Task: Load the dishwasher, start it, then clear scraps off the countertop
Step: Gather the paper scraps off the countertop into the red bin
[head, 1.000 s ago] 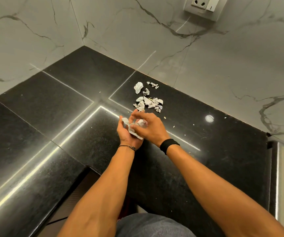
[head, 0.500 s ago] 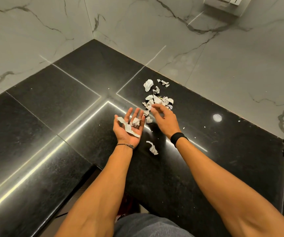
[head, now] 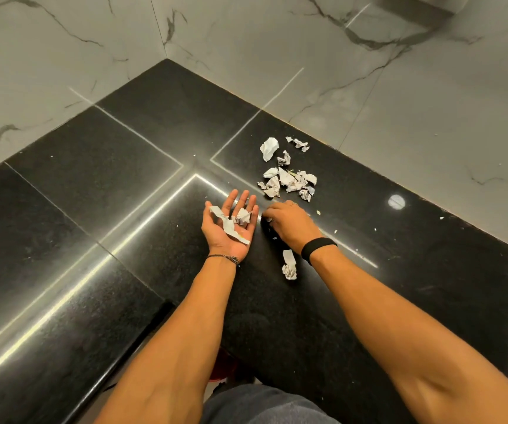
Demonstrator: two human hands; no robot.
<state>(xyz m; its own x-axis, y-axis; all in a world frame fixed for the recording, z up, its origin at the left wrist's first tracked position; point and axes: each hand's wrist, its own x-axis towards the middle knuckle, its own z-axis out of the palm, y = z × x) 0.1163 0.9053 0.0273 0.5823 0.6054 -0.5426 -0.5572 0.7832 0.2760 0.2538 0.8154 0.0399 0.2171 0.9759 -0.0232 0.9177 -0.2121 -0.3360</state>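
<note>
On countertop [head: 118, 185], left hand [head: 229, 228] spread bearing scraps [head: 242, 216], right hand [head: 291, 223] pinching scrap [head: 269, 220], pile [head: 289, 180] beyond

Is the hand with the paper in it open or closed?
Open. The left hand lies palm up, fingers straight, paper scraps resting on it.

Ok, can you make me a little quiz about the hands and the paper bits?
1. True or false: the left hand lies palm up with paper scraps on it.
2. The main pile of scraps lies: A in the left palm; B on the black countertop beyond both hands; C on the wall.
3. Fill in: the black band sits on the ___ wrist.
Key: 1 true; 2 B; 3 right.
</note>
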